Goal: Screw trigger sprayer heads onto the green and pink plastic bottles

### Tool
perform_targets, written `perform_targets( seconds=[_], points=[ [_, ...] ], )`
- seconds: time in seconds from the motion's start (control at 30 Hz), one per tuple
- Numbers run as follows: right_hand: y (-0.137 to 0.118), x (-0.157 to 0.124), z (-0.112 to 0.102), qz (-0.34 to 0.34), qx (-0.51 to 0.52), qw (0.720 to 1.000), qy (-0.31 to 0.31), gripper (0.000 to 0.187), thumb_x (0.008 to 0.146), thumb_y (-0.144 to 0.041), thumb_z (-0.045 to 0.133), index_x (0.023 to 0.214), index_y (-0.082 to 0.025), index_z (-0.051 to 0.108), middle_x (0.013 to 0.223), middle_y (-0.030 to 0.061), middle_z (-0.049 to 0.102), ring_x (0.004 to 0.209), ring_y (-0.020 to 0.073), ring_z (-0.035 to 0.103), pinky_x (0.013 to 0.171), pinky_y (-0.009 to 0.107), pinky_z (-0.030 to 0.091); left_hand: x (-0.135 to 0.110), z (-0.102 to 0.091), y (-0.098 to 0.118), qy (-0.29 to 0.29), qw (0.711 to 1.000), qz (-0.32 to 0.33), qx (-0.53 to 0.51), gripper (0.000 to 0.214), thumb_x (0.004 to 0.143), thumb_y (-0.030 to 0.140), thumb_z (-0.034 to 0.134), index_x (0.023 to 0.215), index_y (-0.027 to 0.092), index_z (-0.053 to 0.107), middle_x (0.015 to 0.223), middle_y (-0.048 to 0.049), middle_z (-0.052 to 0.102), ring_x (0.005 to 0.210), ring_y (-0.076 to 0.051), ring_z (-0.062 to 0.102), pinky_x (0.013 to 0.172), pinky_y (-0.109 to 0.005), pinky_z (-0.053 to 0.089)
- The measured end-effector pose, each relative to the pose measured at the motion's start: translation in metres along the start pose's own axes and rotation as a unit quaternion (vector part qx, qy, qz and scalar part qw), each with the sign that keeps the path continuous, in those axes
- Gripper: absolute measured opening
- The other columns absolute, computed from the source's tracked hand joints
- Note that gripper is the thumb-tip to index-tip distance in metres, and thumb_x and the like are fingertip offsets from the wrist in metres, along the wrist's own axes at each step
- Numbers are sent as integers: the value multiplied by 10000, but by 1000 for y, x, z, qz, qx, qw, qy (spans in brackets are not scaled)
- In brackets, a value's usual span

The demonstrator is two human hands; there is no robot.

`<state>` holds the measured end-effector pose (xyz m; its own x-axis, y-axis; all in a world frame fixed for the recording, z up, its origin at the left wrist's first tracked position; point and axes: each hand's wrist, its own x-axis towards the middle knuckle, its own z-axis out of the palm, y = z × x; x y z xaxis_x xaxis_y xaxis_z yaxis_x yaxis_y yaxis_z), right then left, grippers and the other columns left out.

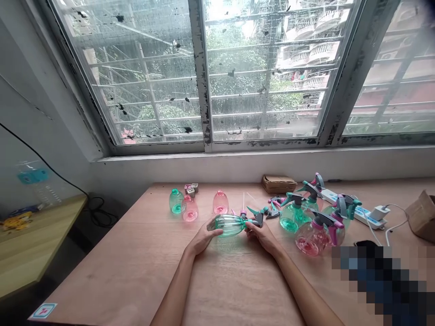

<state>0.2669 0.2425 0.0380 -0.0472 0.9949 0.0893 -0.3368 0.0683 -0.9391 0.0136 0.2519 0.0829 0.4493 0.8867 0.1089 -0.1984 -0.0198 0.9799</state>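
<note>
A clear green spray bottle lies sideways in the air just over the table, its base to the left. My left hand is wrapped around the base end. At the other end, my right hand grips the neck by the dark spray head. Behind the bottle lie several loose spray heads in teal, grey and pink, one with a thin tube pointing up. Headless bottles stand beyond: a green one and a pink one at left, another pink one nearer the middle.
At right stand several green and pink bottles with spray heads on. Behind them are a power strip with a white plug and cables, and a brown box. Small blocks sit at the back left. A window rises behind the table.
</note>
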Motion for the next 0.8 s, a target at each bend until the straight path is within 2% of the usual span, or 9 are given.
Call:
perform_targets(
  seconds=[0.17, 0.4, 0.53, 0.6, 0.7, 0.8],
  points=[
    [1, 1, 1, 1, 13, 1000, 1, 414, 690, -500, 865, 873, -174, 686, 680, 23, 705, 575, 178, 609, 550, 302, 502, 5, -10, 1, -31, 999, -13, -9, 735, 705, 262, 878, 1381, 290, 590, 1412, -121, 636, 1354, -346, 536, 1154, -524, 354],
    [2, 4, -1, 5, 27, 1000, 9, 389, 697, -472, 870, 882, -193, 672, 706, 14, 711, 603, 177, 628, 562, 299, 525, 4, -7, 1, -32, 999, -18, 12, 698, 656, 195, 895, 1306, 258, 648, 1423, -115, 627, 1378, -352, 505, 1176, -521, 338],
    [2, 3, 0, 1, 25, 1000, 10, 364, 728, -467, 851, 888, -191, 676, 706, 7, 703, 598, 169, 626, 565, 297, 528, -1, -1, 7, -29, 999, -16, 21, 927, 665, 159, 872, 1473, 366, 467, 1527, -71, 531, 1408, -331, 474, 1175, -508, 346],
    [2, 4, 0, -3, 22, 1000, 13, 381, 722, -471, 854, 916, -192, 682, 711, 4, 701, 612, 175, 633, 572, 301, 531, -1, 1, 9, -20, 999, -10, 28, 989, 671, 186, 874, 1515, 379, 395, 1563, -73, 486, 1432, -333, 441, 1185, -505, 330],
    [3, 4, 0, -6, 11, 1000, 14, 399, 704, -460, 870, 940, -185, 702, 728, 16, 716, 632, 186, 641, 574, 301, 527, 3, 4, 8, 4, 999, 4, 45, 898, 715, 269, 863, 1504, 323, 437, 1553, -97, 498, 1456, -349, 398, 1207, -500, 289],
    [5, 5, 0, -4, 3, 1000, 12, 372, 704, -452, 874, 901, -183, 709, 721, 27, 728, 617, 188, 638, 558, 300, 520, 5, 6, 7, 18, 998, 12, 59, 791, 726, 287, 859, 1445, 261, 530, 1494, -117, 562, 1414, -370, 453, 1204, -504, 295]
  ],
)
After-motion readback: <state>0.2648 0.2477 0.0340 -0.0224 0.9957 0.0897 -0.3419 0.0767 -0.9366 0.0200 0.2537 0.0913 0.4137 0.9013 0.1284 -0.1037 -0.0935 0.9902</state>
